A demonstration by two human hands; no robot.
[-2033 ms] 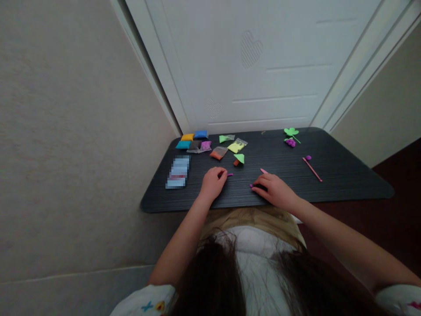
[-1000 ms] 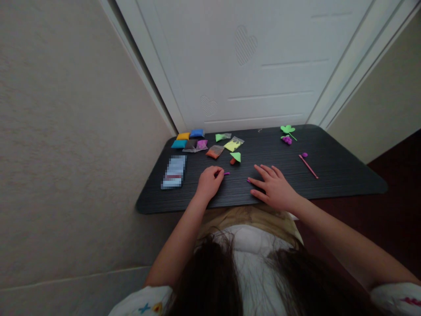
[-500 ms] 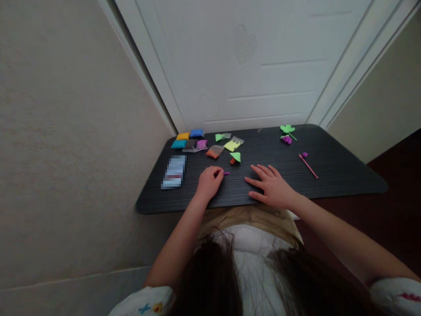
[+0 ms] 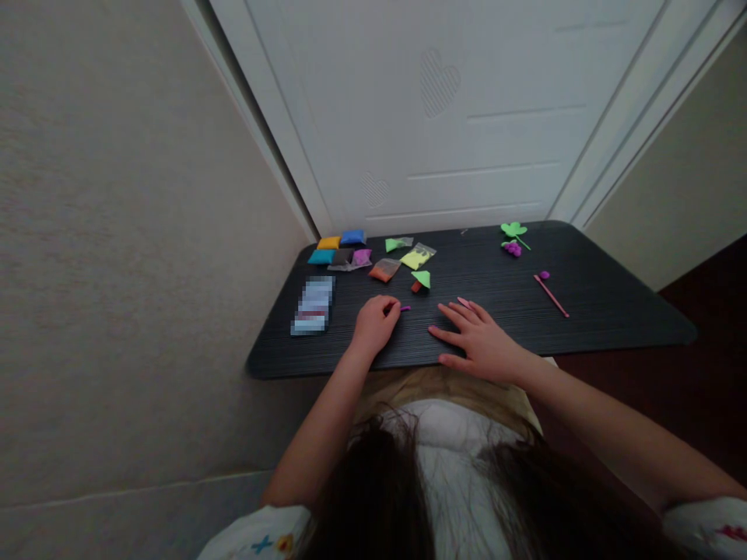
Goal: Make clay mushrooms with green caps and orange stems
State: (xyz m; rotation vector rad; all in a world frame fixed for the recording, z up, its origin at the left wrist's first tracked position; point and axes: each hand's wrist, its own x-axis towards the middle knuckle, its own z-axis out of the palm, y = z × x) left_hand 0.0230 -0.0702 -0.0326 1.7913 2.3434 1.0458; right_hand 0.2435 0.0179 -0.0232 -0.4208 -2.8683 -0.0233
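Pinching one end of a purple strip (image 4: 406, 309), the left hand (image 4: 377, 320) is resting palm down on the black table (image 4: 612, 311), fingers curling inward. Strip is jutting rightward from the grip, long axis running roughly sideways, toward the right hand (image 4: 475, 340); left is nearer, touching it. Right hand is lying to the grip's right, palm down, fingers spreading wide; cannot tell whether anything is sitting under the fingertips. Pink tool (image 4: 464, 302) is showing just past them. Green-topped mushroom (image 4: 421, 280) is leaning beyond the grip, slightly right.
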